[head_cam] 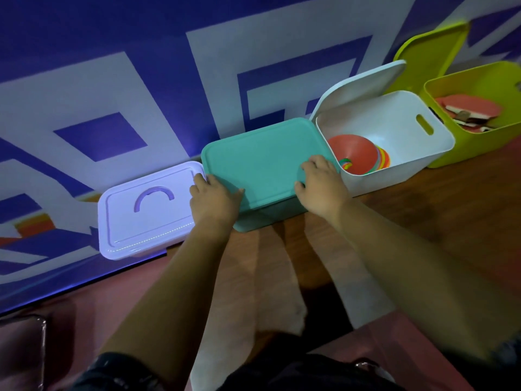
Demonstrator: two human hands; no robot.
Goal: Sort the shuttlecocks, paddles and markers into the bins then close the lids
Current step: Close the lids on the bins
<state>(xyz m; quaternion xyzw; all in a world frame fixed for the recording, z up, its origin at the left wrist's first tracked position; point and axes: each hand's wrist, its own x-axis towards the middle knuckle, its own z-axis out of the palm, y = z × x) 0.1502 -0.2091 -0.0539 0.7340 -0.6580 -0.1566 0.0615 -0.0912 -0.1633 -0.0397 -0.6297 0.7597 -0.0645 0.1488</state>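
1. Grip first: my left hand (214,198) hooks its fingers over the left front corner of the teal lid (262,159). My right hand (322,183) curls on the right edge, and both hold the lid down on the teal bin (267,218).
2. The lid looks like thin, light, bendy plastic, so I'd press the corners, not the middle.
3. Further out, the white bin (394,173) with markers (358,153) and the green bin (479,142) with paddles (473,108) sit open. The lilac box (146,218) on the left is closed.
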